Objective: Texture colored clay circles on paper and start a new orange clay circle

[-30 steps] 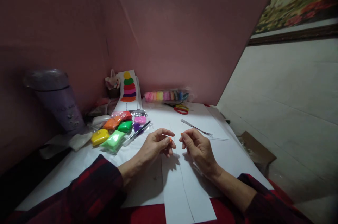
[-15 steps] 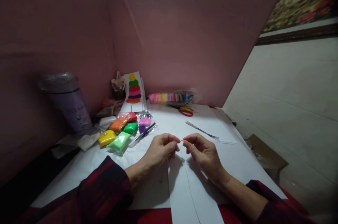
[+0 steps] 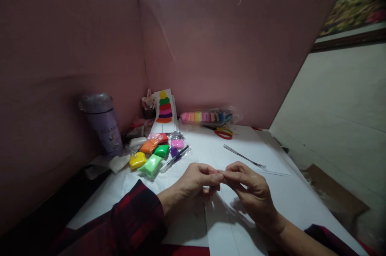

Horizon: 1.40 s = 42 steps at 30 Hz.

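Note:
My left hand [image 3: 197,179] and my right hand [image 3: 249,185] meet fingertip to fingertip over a white paper strip [image 3: 229,224] with a thin pencil line on it. Both hands are pinched closed at the point where they touch. What lies between the fingertips is hidden; earlier frames showed a small orange bit of clay there. Left of my hands lie small bags of clay [image 3: 150,153] in yellow, orange, red, green, pink and purple. Metal tweezers [image 3: 244,157] rest on the white sheet just beyond my right hand.
A purple tumbler [image 3: 102,125] stands at the left by the pink partition [image 3: 211,47]. A card with stacked colour shapes [image 3: 164,107] leans at the back. A packet of pastel clay sticks [image 3: 206,116] and red-handled scissors [image 3: 223,132] lie near the partition. A cardboard box [image 3: 334,191] sits off the table's right edge.
My two hands have closed the gap and now touch at the fingertips, hiding the orange bit. The camera has tilted, so everything sits lower and further right in view.

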Motion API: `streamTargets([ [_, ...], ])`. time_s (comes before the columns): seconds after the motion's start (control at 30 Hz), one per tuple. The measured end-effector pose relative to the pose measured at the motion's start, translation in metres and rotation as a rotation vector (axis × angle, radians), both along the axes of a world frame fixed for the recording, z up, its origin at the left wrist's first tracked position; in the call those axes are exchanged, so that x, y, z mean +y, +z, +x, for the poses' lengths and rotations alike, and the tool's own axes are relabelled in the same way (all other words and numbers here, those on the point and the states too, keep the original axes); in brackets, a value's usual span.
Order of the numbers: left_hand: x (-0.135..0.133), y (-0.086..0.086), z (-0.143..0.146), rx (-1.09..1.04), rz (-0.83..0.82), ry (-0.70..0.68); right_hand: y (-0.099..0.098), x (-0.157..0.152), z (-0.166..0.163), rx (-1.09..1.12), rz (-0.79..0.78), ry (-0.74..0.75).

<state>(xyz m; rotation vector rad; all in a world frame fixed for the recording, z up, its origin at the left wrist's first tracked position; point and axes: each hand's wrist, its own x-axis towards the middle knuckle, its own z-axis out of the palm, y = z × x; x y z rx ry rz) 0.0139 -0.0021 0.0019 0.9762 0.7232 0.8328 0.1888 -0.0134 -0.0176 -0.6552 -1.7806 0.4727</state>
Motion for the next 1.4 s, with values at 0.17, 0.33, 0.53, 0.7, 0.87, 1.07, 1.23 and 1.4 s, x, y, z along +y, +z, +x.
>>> streamTargets([
  [0.17,-0.002,-0.002,0.003,0.104,0.1,0.004,0.002,-0.002,-0.003,0.046,-0.072,0.008],
  [0.33,0.017,0.022,-0.013,0.485,0.463,0.322,0.005,-0.003,-0.008,0.16,-0.399,-0.047],
  [0.53,0.064,0.057,-0.097,0.874,0.605,0.884,0.006,0.001,-0.009,0.301,-0.631,-0.019],
  [0.7,0.075,0.048,-0.139,1.252,0.512,0.967,0.003,0.003,-0.007,0.258,-0.678,-0.037],
  [0.87,0.08,0.034,-0.141,1.446,0.485,0.902,0.003,0.004,-0.008,0.271,-0.661,-0.035],
  [1.07,0.088,0.021,-0.14,1.456,0.475,0.885,0.005,0.002,-0.01,0.243,-0.681,-0.028],
  [1.23,0.093,0.019,-0.139,1.287,0.506,0.927,0.005,0.002,-0.009,0.254,-0.665,-0.025],
  [1.4,0.081,0.044,-0.119,0.963,0.639,0.874,0.004,0.005,-0.01,0.277,-0.735,0.034],
])
